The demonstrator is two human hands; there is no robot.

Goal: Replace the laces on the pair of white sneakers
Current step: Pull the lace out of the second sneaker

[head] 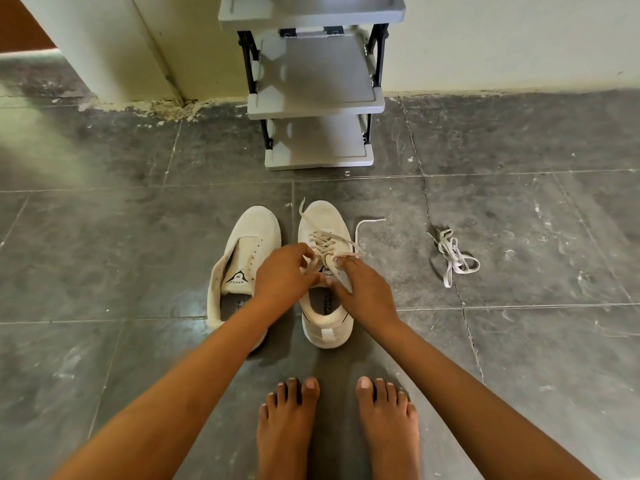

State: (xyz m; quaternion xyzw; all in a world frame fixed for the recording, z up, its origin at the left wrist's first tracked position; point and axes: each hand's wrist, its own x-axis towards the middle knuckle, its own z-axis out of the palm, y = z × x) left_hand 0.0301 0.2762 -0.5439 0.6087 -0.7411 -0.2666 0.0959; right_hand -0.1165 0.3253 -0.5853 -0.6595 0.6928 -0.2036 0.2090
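- The fingers (302, 250) of the left hand (284, 275) are curled in tight and pinch the cream flat lace (325, 239) near the top eyelets of the laced white low-top sneaker (322, 216).
- The right hand (369, 294) reaches in from the other side, fingers fairly straight with the tips bent down onto the same lace; I cannot tell whether they actually pinch it.
- That lace criss-crosses loosely up the sneaker. One end trails over the toe, the other runs out onto the floor to the right.
- Just beside it on the left stands the second white sneaker (254, 226), unlaced, tongue up.
- A loose white shoelace (453, 254) lies bunched, well apart to the right, on the dark grey tiled floor (138, 254).
- The person's bare feet (287, 427) stand just behind the sneakers.
- A grey plastic shelf rack (318, 74) stands against the pale wall beyond.
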